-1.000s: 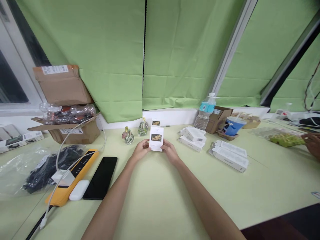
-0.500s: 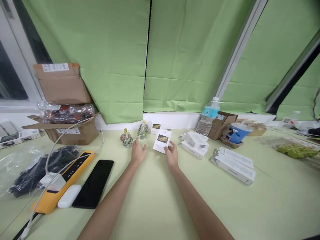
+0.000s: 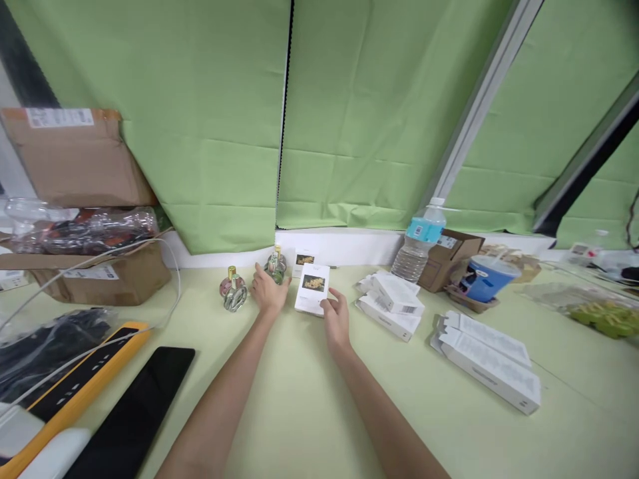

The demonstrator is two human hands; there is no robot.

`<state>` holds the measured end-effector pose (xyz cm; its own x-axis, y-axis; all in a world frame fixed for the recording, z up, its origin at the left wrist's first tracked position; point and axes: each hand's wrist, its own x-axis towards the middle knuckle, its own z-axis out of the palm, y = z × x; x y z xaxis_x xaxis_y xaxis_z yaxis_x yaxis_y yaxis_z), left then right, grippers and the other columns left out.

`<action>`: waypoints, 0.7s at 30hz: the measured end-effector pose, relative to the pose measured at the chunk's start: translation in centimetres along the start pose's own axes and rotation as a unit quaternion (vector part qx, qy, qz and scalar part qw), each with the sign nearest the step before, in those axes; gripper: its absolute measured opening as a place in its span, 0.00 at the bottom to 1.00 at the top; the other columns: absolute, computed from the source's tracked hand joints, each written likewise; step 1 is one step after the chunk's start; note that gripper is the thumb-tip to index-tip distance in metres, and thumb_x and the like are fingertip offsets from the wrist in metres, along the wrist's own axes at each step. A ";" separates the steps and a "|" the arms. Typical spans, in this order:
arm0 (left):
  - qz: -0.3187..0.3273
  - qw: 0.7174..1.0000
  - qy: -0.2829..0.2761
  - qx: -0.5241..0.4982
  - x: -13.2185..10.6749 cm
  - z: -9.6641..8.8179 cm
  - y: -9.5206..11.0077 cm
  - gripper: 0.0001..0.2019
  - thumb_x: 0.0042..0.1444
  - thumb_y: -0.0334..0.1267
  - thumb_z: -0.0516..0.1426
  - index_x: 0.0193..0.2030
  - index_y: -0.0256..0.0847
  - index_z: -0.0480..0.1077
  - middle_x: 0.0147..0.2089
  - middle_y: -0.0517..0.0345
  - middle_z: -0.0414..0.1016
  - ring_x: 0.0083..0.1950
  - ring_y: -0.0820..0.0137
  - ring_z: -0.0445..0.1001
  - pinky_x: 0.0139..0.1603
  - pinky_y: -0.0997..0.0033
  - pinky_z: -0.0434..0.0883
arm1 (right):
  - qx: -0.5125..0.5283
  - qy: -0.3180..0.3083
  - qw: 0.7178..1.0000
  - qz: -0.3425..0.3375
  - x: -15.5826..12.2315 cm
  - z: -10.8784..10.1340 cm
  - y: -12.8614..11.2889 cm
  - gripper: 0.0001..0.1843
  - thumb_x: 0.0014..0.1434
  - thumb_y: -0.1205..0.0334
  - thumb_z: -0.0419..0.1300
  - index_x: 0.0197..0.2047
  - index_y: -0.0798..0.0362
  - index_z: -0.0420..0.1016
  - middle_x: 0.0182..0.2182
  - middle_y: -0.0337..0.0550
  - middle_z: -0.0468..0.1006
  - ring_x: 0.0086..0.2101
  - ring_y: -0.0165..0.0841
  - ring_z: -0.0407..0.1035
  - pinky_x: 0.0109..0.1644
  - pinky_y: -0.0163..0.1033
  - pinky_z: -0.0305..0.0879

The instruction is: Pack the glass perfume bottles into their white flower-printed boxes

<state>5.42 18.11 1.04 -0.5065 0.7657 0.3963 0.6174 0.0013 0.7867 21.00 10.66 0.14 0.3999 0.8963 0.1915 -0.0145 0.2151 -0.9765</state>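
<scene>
My right hand [image 3: 336,319] grips the lower right corner of a white box [image 3: 313,291] printed with a yellow picture, thumb on its front. The box leans back a little on the table. My left hand [image 3: 269,291] is open, thumb apart from the fingers, just in front of a glass perfume bottle [image 3: 276,264] with a gold top. I cannot tell whether the fingers touch that bottle. Left of the hand stand a pinkish bottle [image 3: 225,285] and a clear round bottle [image 3: 235,297]. A second printed white box [image 3: 303,259] stands behind, against the wall.
White cartons [image 3: 394,303] lie to the right, with more long cartons [image 3: 486,359] farther over. Behind them are a water bottle [image 3: 419,243], a brown box [image 3: 449,258] and a blue cup [image 3: 486,278]. On the left lie a black phone [image 3: 137,412] and an orange power strip [image 3: 84,389].
The camera view has shifted closer. My left hand has moved nearer the gold-topped bottle and its fingers have spread. My right hand keeps hold of the white box, now a little more upright.
</scene>
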 end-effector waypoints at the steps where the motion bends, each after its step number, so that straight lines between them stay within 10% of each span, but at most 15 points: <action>1: -0.009 1.000 0.002 0.001 0.4 0.1 0.0 0.51 0.46 0.54 0.66 0.70 0.37 0.46 0.62 0.27 0.64 0.63 0.40 0.64 0.60 0.47 0.59 | 0.001 -0.002 1.000 0.003 0.0 0.1 -0.1 0.29 0.50 0.54 0.59 0.57 0.49 0.68 0.40 0.45 0.80 0.44 0.44 0.74 0.46 0.44 0.68; 8: -0.061 0.998 -0.006 0.028 1.1 0.2 0.0 0.33 0.50 0.51 0.63 0.57 0.38 0.59 0.56 0.32 0.69 0.60 0.43 0.67 0.57 0.47 0.60 | 0.010 -0.011 1.000 0.013 -0.2 0.3 -0.6 0.29 0.50 0.55 0.59 0.56 0.49 0.67 0.39 0.45 0.80 0.44 0.44 0.73 0.46 0.44 0.68; 21: -0.036 0.996 -0.014 -0.081 2.1 -0.4 -1.4 0.29 0.42 0.46 0.69 0.50 0.41 0.65 0.51 0.40 0.73 0.57 0.48 0.70 0.57 0.51 0.62 | 0.014 0.002 1.000 0.020 0.1 -0.3 0.1 0.29 0.50 0.54 0.59 0.56 0.49 0.67 0.40 0.44 0.79 0.43 0.43 0.73 0.47 0.44 0.68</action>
<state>3.26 19.47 0.94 -0.5274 0.7850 0.3250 0.4741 -0.0456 0.8793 21.31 10.66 -0.01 0.4021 0.9029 0.1517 -0.0563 0.1898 -0.9802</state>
